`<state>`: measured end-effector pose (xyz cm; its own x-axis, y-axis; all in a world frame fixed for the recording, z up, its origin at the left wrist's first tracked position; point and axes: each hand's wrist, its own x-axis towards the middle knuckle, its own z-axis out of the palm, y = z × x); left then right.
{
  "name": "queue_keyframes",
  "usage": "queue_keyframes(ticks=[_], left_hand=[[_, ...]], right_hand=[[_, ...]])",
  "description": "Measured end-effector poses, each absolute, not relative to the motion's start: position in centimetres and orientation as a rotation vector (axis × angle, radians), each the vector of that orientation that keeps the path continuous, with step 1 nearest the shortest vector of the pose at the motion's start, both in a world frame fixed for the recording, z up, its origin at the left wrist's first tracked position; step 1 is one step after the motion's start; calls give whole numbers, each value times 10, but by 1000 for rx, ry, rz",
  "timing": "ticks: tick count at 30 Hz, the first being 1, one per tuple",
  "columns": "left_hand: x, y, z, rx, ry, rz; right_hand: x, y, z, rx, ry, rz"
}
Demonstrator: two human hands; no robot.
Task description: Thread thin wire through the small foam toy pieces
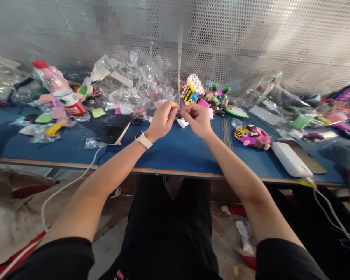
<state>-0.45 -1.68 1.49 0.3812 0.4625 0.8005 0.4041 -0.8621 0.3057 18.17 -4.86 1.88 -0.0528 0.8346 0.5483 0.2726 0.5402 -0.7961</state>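
Both hands are up over the blue table (175, 149), just to the right of the black phone (114, 129), and they meet fingertip to fingertip: the left hand (162, 118), with a white watch (143, 139) on its wrist, pinches shut on a small dark piece (178, 114), and the right hand (196, 118) is curled closed on the same piece from the other side. A thin wire (179, 77) stands straight up from that pinch point; which hand grips it, I cannot tell. Right under the fingers lies a white scrap (182, 123) on the table, also right of the phone. Further right of the phone, past the hands, lie a bundle of thin wires (226, 134), a pink tiger-face toy (252, 137) and then a white power bank (290, 159). Behind the phone sits a heap of clear plastic bags (134, 83), and behind and right of it a cluster of colourful toys (192, 91). Left of the phone a bottle (61, 89) with a red cap leans over, and a white cable (76, 181) drops off the table's edge below the phone
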Motion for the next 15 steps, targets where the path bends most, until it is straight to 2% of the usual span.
queue_keyframes(ticks=[9,15], left_hand=[[5,-11,13,2204,715,1498],[0,-14,19,2316,687,1482]], right_hand=[[192,-41,20,-916,-1600,716],[193,-36,17,-974,-1574,752]])
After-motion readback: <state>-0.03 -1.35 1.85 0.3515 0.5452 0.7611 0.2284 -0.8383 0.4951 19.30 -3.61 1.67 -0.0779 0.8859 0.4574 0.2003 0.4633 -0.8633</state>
